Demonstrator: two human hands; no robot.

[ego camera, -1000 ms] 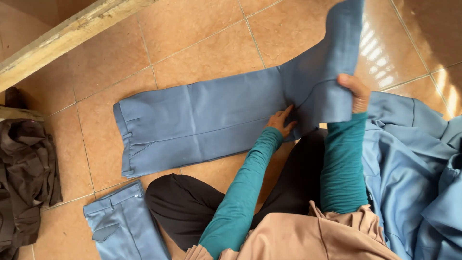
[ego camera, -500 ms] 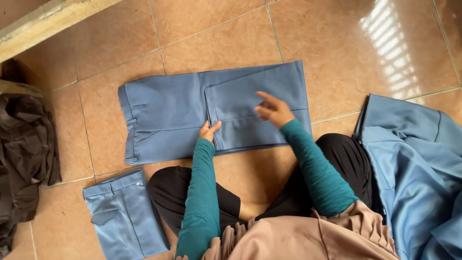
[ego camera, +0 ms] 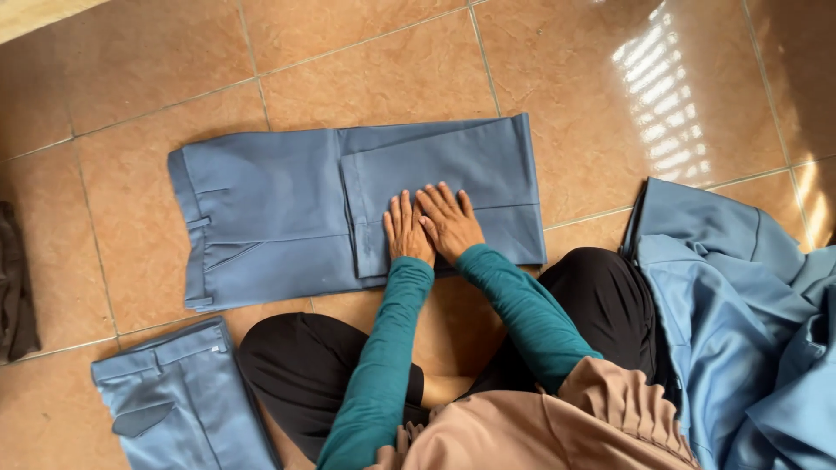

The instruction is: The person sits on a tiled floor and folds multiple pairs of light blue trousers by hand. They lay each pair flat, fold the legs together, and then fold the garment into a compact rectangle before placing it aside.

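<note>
A pair of blue trousers [ego camera: 279, 218] lies flat on the tiled floor, its legs folded back over the upper part, waistband to the left. My left hand [ego camera: 407, 231] and my right hand [ego camera: 450, 222] rest palm down side by side on the folded leg section, fingers spread and pointing away from me. Both arms wear teal sleeves. Neither hand grips anything.
Another folded blue garment [ego camera: 178, 400] lies at the lower left by my knee. A heap of light blue cloth [ego camera: 749, 322] fills the right side. Dark clothing [ego camera: 16, 287] shows at the left edge. The floor is orange-brown tile [ego camera: 366, 70].
The trouser legs, lifted by my right hand a second ago, now lie folded over the upper part. Both hands have come together, pressing flat on the fold.
</note>
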